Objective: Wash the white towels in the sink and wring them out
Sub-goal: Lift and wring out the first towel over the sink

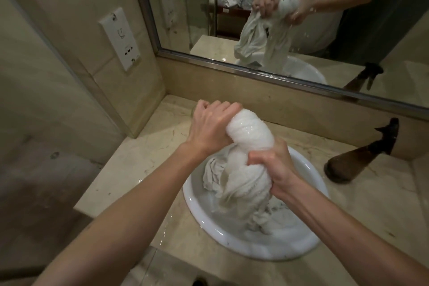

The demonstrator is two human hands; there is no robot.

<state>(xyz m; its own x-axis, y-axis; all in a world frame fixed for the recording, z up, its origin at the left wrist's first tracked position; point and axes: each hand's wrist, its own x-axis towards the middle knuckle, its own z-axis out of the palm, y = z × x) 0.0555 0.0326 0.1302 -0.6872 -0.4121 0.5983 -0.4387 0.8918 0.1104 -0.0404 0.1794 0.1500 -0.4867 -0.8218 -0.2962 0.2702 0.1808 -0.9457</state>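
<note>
Marble table, white sink. Towel twisted between left hand and right hand, both grips clamped tight; tail hangs below into basin. We should counter-rotate harder, keeping drips over sink.

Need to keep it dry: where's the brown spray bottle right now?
In the head view, the brown spray bottle stands on the counter to the right of the sink, near the mirror.
</note>
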